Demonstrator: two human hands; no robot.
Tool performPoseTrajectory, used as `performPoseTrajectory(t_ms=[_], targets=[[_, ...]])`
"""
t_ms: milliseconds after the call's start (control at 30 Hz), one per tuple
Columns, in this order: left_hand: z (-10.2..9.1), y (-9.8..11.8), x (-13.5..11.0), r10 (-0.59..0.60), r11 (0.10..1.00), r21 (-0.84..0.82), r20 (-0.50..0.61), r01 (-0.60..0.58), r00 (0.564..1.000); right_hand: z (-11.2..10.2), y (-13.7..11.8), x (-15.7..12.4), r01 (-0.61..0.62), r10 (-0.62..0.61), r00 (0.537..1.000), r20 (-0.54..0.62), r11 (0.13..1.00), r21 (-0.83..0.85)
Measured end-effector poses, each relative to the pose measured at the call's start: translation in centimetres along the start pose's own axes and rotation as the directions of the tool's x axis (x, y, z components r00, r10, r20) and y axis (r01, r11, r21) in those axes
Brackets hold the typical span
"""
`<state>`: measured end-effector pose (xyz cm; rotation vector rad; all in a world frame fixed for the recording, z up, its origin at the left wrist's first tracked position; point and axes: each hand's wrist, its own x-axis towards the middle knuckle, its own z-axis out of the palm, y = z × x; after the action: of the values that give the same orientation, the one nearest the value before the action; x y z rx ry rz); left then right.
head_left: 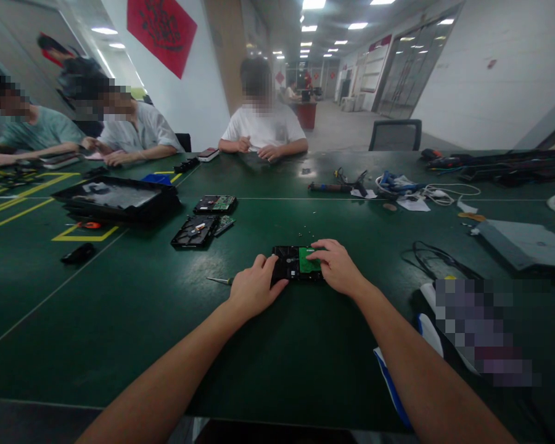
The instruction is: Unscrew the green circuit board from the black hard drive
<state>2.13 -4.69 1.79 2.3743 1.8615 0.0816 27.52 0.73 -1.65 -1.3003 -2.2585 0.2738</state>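
Note:
A black hard drive [285, 266] with a green circuit board [306, 265] facing up lies flat on the table in front of me. My left hand [256, 283] grips its left end, thumb along the near edge and fingers at the far side. At the opposite end, my right hand [337, 266] is closed around the drive, with fingertips resting on the green board. A screwdriver [219, 280] lies beside my left hand, its handle mostly hidden by that hand. Several tiny screws [306, 235] are scattered just beyond the drive.
Other hard drives [195, 231] and a loose circuit board [224, 226] lie to the left, near a black tray [118, 197]. Cables [400, 185], a grey metal box [527, 243] and a blurred-out object [481, 333] occupy the right. People [263, 126] sit across the table.

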Motion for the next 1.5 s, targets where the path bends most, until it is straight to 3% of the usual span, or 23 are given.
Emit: performPoseTrajectory(t_ms=[200, 467, 1067, 1167, 1233, 1300, 1333, 1400, 1500], targets=[[0.3, -0.2, 0.2, 0.011, 1.000, 0.007, -0.016, -0.011, 1.000, 0.0, -0.3, 0.0, -0.091, 0.095, 0.993, -0.075, 0.994, 0.053], [0.6, -0.4, 0.2, 0.028, 1.000, 0.014, -0.051, -0.027, 0.998, -0.1, -0.4, 0.1, -0.148, 0.149, 0.988, -0.024, 0.987, 0.066], [0.7, -0.6, 0.2, 0.032, 0.998, -0.060, -0.077, -0.037, 0.997, 0.4, -0.4, -0.2, -0.185, 0.193, 0.978, -0.077, 0.978, 0.092], [0.7, -0.6, 0.0, 0.018, 0.997, -0.074, -0.095, -0.025, 0.995, 0.3, -0.2, -0.1, -0.193, 0.207, 0.970, -0.125, 0.975, 0.110], [0.7, -0.6, -0.1, 0.039, 0.995, -0.088, -0.169, -0.054, 0.985, 0.0, -0.4, 0.1, -0.178, 0.195, 0.962, -0.191, 0.979, 0.102], [0.8, -0.6, -0.2, 0.115, 0.978, -0.129, -0.325, -0.165, 0.939, -0.6, -1.2, 0.2, -0.125, 0.142, 0.950, -0.278, 0.989, 0.078], [0.8, -0.7, -0.3, 0.174, 0.956, -0.146, -0.421, -0.256, 0.890, -0.9, -1.8, 0.3, -0.088, 0.105, 0.941, -0.322, 0.994, 0.067], [0.9, -0.6, -0.5, 0.297, 0.878, -0.137, -0.596, -0.459, 0.746, -1.3, -3.4, 0.3, 0.009, 0.016, 0.931, -0.365, 0.998, 0.065], [0.9, 0.0, -1.0, 0.422, 0.743, -0.059, -0.731, -0.666, 0.536, -1.0, -6.1, -0.1, 0.182, -0.165, 0.935, -0.315, 0.983, 0.025]])
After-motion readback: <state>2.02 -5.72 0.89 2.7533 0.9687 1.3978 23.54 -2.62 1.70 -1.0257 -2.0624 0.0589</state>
